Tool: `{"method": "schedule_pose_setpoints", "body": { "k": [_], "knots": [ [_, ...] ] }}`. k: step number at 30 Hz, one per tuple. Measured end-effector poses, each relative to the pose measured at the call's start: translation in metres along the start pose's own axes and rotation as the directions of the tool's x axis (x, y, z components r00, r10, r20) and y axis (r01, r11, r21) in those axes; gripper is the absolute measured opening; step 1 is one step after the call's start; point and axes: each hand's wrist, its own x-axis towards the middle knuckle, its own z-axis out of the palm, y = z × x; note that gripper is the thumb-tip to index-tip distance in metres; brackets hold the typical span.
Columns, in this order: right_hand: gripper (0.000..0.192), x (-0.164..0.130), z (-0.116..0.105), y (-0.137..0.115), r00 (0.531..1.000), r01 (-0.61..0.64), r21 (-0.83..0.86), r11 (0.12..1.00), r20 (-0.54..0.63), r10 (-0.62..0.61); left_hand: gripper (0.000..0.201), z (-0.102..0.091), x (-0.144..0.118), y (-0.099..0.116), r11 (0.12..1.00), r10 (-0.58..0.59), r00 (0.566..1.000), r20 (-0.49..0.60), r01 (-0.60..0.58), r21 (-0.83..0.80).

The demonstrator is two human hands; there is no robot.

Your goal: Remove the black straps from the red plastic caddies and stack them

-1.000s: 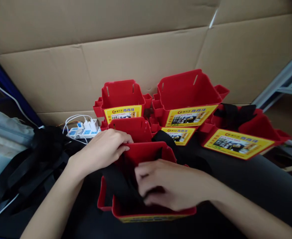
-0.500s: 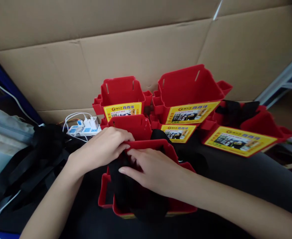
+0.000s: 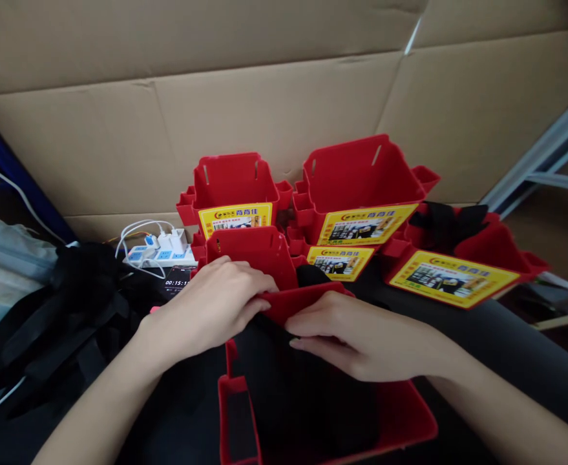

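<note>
Close in front of me is a red plastic tool bin [image 3: 410, 410] with a side pocket, tilted toward me. A wide black strap [image 3: 278, 381] hangs inside it from the far rim and covers much of the interior. My left hand [image 3: 225, 300] is closed over the far rim near its left corner, thumb on the near side. At the right part of that rim, my right hand [image 3: 356, 336] is closed, its thumb and fingers pinching the black strap against the wall. The exact fingertip contact is partly hidden.
Several more red bins [image 3: 361, 174] with yellow labels stand behind; one at right [image 3: 497, 252] holds black straps. At left are a power strip [image 3: 160, 252] with chargers, a phone [image 3: 179, 278] showing a timer, and a heap of black straps [image 3: 75, 316]. A cardboard wall [image 3: 264, 110] closes the back.
The near bin has come closer and tipped, with its far rim shifted right. Both hands have moved right along with it. The phone has come into view beside my left forearm.
</note>
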Motion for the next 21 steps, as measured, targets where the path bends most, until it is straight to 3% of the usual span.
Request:
{"method": "schedule_pose_setpoints", "body": {
  "k": [7,12,15,18,21],
  "knots": [
    [0.027,-0.006,-0.005,0.004,0.993,0.057,0.113,0.992,0.094,-0.068,0.019,0.003,0.001,-0.001,0.995,-0.029,0.999,-0.025,0.027,-0.092],
    [0.027,0.002,-0.003,0.009,0.999,0.037,0.123,0.992,-0.013,-0.036,0.019,0.01,0.009,-0.009,0.996,-0.054,0.996,-0.073,0.048,-0.081],
    [0.022,0.009,0.007,0.006,0.986,-0.147,-0.035,0.988,-0.09,0.144,0.019,0.013,0.014,-0.015,0.992,-0.093,0.991,-0.1,0.085,-0.09],
    [0.017,0.015,0.02,0.002,0.93,-0.363,-0.253,0.897,-0.15,0.334,0.02,0.011,0.009,-0.019,0.982,-0.185,0.979,-0.084,0.182,-0.052],
    [0.023,0.017,0.03,0.004,0.894,-0.447,-0.382,0.809,-0.219,0.391,0.022,0.001,-0.006,-0.024,0.959,-0.28,0.958,-0.059,0.282,0.013]
  ]
}}
